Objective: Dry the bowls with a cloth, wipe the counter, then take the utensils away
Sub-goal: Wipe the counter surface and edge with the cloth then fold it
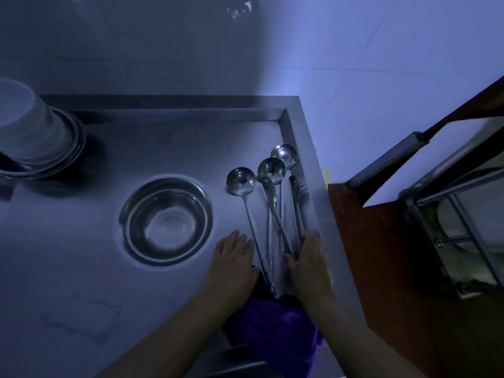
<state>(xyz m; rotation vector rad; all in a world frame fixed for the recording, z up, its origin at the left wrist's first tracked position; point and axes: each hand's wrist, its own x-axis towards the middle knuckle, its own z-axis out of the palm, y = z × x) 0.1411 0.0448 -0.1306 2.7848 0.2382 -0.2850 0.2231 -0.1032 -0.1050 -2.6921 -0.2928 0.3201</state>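
At the counter's [81,236] far left edge stands a stack of bowls [41,137], pale ones nested on metal ones. Toward the middle sits a single steel bowl [166,222], upright, well apart from the stack.

Right of that bowl the left hand [233,257] lies flat on the counter, fingers straight and together, its edge just beside the handle of the leftmost ladle [241,181]. The ladles and other long utensils [275,208] lie in a loose bundle near the counter's right edge, scoops pointing to the far right corner, handles crossing toward the front. Three round scoops show; the thin pieces alongside are too dim to name.

The right hand [309,257] comes at the bundle from the right edge, fingers bent down over the handle ends; whether it truly grips them I cannot tell. A purple cloth [275,331] is bunched at the front edge between the two forearms, under the handle tips. Past the right edge stands a brown cabinet [381,268] with a metal rack [458,227].
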